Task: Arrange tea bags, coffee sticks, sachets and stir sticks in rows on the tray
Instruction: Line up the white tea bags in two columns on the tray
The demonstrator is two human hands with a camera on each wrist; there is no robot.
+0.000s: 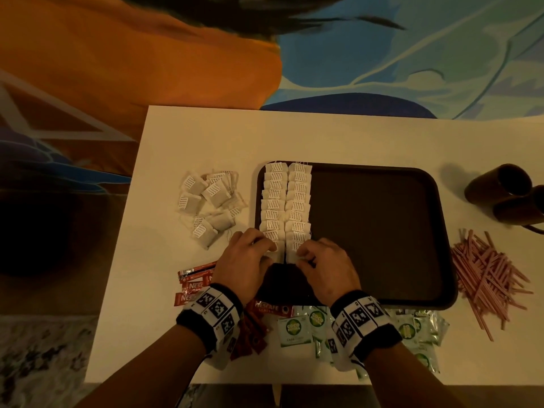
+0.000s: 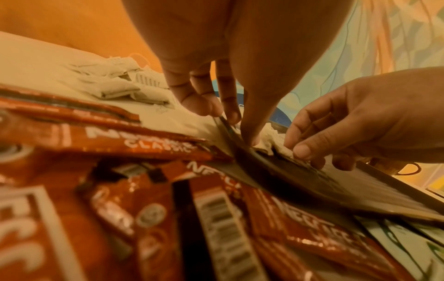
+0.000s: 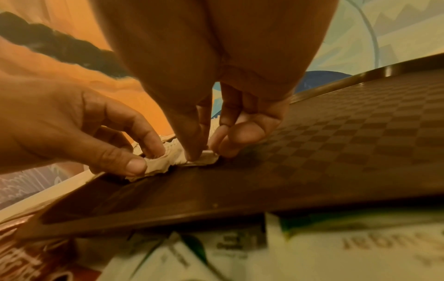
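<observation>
Sachets and coffee sticks lie behind both wrists, off the tray. Left hand pinches the nearest tea bag of the left row; right hand pinches the nearest of the right row. Both rows run ahead of fingertips. Loose tea bags left of fingers, stir sticks far right.

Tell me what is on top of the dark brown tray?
Two rows of white paper tea bags lie on the dark brown plastic tray. Both hands' fingers cover the nearest bags, so their ends cannot be seen.
</observation>
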